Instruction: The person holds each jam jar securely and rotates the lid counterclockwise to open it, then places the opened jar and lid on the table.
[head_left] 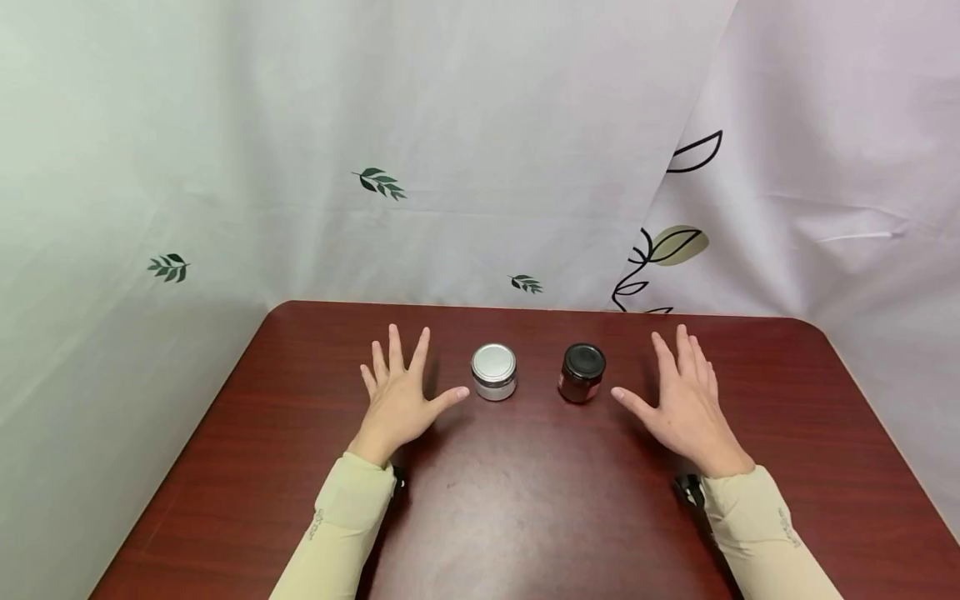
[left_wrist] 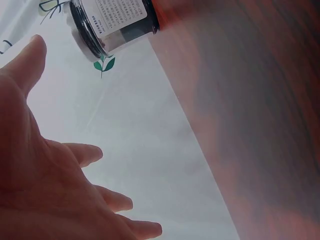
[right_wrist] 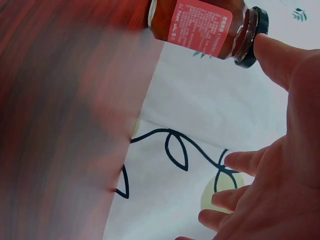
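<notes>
Two small jars stand upright side by side on the dark red wooden table (head_left: 480,500). One jar (head_left: 495,372) has a silver lid; in the left wrist view this jar (left_wrist: 120,20) shows a white printed label. The other jar (head_left: 582,373) has a black lid, and the right wrist view shows a red label on this jar (right_wrist: 200,25). My left hand (head_left: 401,400) spreads its fingers left of the silver-lidded jar, thumb pointing toward it. To the right of the black-lidded jar, my right hand (head_left: 686,408) has its fingers stretched out, holding nothing.
A pale curtain (head_left: 480,150) with printed leaves hangs behind the table's far edge and along both sides. Light sleeves cover both forearms, and a dark strap piece (head_left: 688,490) shows below the right wrist.
</notes>
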